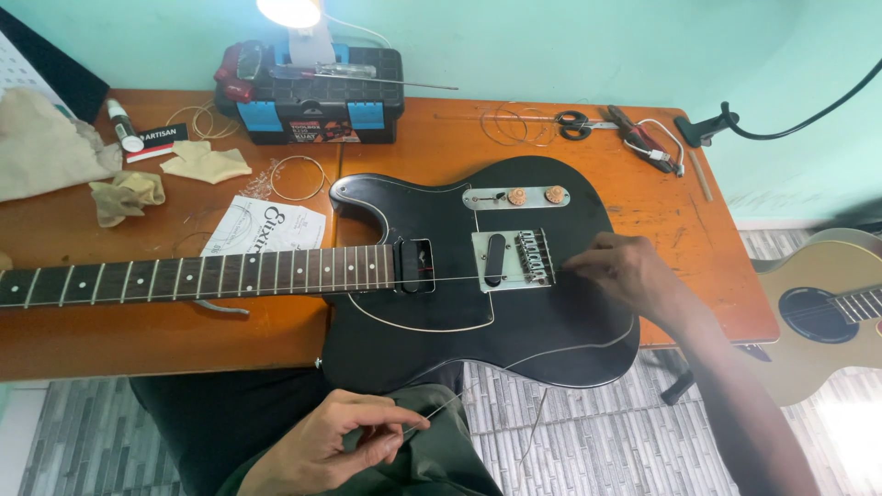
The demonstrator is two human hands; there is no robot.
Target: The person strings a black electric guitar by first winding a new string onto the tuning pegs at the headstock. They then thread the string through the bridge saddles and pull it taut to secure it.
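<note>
So far one string (303, 287) runs along the guitar (478, 276), its bridge (536, 256) otherwise bare, right hand (617, 268) pinching beside it, left hand (344, 439) pinching a wire (450, 402).

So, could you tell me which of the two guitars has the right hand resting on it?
The black electric guitar on the orange table; the right hand touches beside its bridge. The tan acoustic guitar stands untouched on the floor.
</note>
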